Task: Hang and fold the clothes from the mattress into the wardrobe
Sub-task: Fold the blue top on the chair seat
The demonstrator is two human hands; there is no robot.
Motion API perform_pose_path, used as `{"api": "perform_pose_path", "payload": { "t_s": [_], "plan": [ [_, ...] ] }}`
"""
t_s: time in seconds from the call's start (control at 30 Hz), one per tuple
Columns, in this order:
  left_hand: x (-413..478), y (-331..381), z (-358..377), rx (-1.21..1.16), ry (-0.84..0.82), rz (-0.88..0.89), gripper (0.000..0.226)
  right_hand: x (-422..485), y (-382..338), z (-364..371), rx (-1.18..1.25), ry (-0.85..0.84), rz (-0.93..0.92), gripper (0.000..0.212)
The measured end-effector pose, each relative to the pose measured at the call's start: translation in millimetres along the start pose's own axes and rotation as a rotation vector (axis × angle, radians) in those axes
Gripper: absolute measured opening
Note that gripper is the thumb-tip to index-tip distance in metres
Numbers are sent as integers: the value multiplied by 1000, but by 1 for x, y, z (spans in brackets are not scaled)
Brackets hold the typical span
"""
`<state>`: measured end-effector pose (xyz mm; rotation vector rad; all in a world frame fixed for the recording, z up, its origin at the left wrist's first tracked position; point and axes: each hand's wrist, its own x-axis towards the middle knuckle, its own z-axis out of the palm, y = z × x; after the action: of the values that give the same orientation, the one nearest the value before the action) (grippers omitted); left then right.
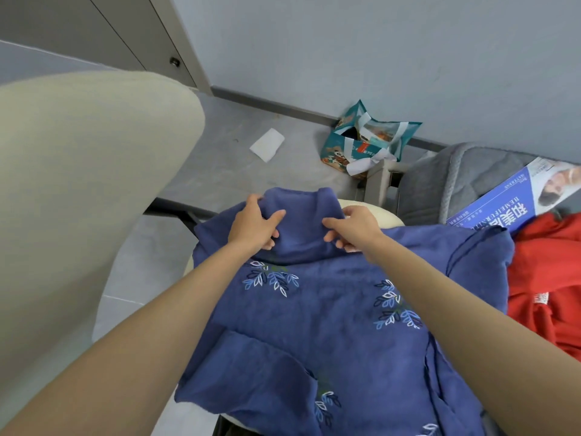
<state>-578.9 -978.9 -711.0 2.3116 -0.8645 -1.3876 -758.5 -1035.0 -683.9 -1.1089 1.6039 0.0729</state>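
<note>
A blue sweater (320, 313) with embroidered leaf patterns lies spread in front of me, its high collar at the far end. My left hand (254, 228) grips the collar's left side, thumb on top and fingers curled under the fabric. My right hand (352, 229) pinches the collar's right side in the same way. A red garment (547, 297) lies to the right of the sweater. The grey wardrobe doors (103, 36) stand at the upper left.
A large cream cushion or mattress edge (78, 196) fills the left side. On the grey floor lie a white paper (267, 144) and a teal bag (367, 143) by the wall. A grey quilted mattress (456, 180) with a blue label (509, 202) sits at right.
</note>
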Motion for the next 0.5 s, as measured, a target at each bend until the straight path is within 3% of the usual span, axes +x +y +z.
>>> {"api": "perform_pose_path", "payload": {
  "t_s": [0.1, 0.17, 0.3, 0.4, 0.5],
  "plan": [
    [6, 7, -7, -96, -4, -16, 17, -2, -8, -5, 230, 41, 1, 9],
    [7, 14, -12, -71, 64, 55, 11, -5, -13, -12, 307, 89, -79, 13],
    [4, 42, -24, -115, 249, 312, 13, -7, -21, -29, 327, 175, -220, 16],
    [0, 46, -26, -225, 251, 356, 15, -14, -18, -35, 354, 169, -253, 25],
    [-17, 21, -19, -201, 278, 376, 15, -27, 2, -27, 200, 199, -340, 30]
  ]
}}
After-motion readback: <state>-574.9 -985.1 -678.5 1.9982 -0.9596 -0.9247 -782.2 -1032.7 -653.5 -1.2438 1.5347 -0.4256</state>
